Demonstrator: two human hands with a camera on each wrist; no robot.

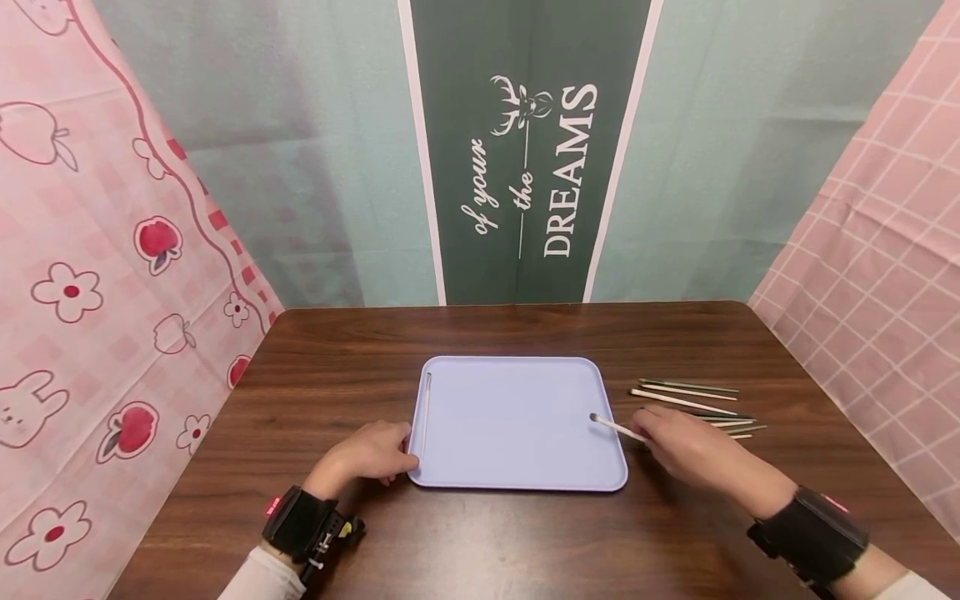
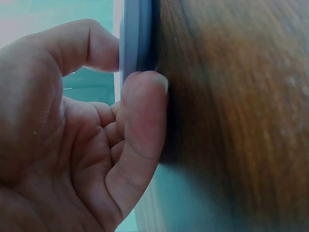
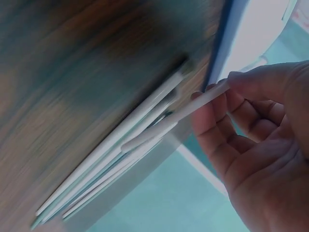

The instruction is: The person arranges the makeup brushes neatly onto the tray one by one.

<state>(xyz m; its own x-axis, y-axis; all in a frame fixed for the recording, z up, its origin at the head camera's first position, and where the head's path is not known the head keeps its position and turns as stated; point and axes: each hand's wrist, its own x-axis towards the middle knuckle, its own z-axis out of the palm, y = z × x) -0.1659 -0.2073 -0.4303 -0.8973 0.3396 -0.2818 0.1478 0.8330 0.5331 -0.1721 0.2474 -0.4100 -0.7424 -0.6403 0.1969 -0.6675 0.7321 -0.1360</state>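
Note:
My left hand (image 1: pixel 375 452) holds the near left corner of a pale lavender tray (image 1: pixel 517 425). In the left wrist view the thumb presses the tray rim (image 2: pixel 133 41) while the other fingers curl in at its edge. My right hand (image 1: pixel 686 446) pinches a white-handled makeup brush (image 1: pixel 617 427) between thumb and fingers. Its dark bristle tip reaches over the tray's right rim, and the handle end (image 3: pixel 149 137) shows in the right wrist view. Inside the tray, along the left side, lies one slim brush (image 1: pixel 426 417).
Several thin brushes (image 1: pixel 686 402), white and green handled, lie on the wooden table (image 1: pixel 517 542) right of the tray, partly behind my right hand. A green curtain (image 1: pixel 337 208) with lettering hangs behind the table; pink cloths (image 1: pixel 112 333) hang at both sides.

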